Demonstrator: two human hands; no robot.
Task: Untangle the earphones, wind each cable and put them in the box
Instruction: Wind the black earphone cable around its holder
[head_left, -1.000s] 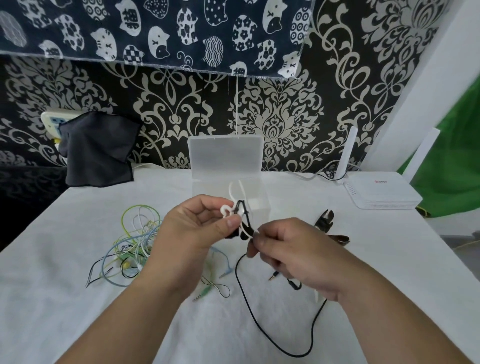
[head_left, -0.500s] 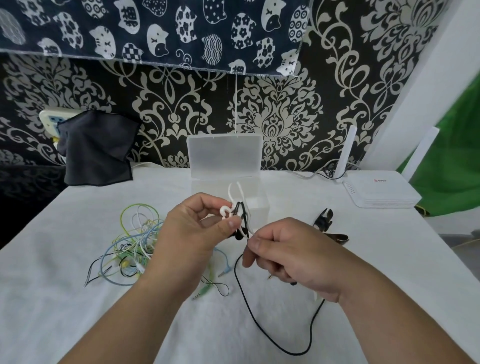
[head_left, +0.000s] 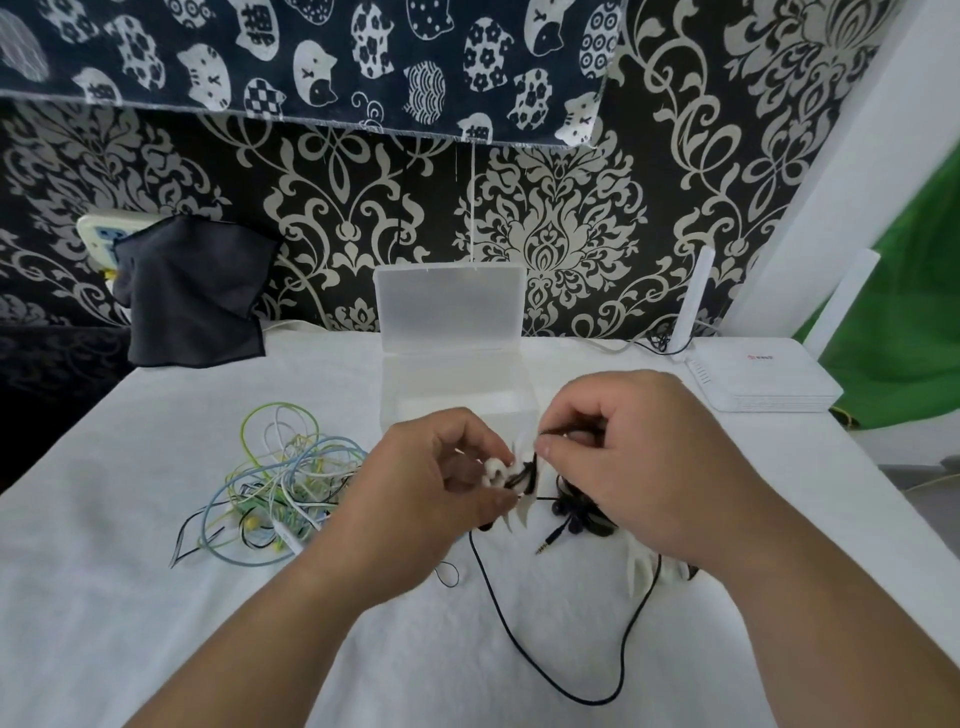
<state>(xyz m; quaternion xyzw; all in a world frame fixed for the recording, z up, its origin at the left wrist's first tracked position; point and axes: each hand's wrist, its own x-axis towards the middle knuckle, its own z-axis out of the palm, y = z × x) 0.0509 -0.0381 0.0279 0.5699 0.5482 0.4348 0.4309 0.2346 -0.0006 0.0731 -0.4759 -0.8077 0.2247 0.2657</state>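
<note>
Left hand (head_left: 431, 499) is pinching a black-and-white coil (head_left: 511, 475), right hand (head_left: 649, 467) pinching its cable (head_left: 519, 644). Box (head_left: 457, 395) is standing open behind it.

Black damask wallpaper (head_left: 561, 218), cat-print curtain (head_left: 311, 57), white-clothed table (head_left: 130, 597), green cloth (head_left: 904, 332).

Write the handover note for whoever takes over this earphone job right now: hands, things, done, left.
Left hand: grips a small bundle of black and white cable above the white tablecloth.
Right hand: pinches the thin black earphone cable close to that bundle; the rest of the cable loops loose on the cloth.
Clear plastic box: lid up, behind the hands; no earphones visible inside.
Tangle of green, blue, white and yellow earphone cables: on the cloth to the left, untouched.
Done: black cable seemingly partly wound.
Left: finish winding it and box it, then untangle, wind and box the rest.
</note>
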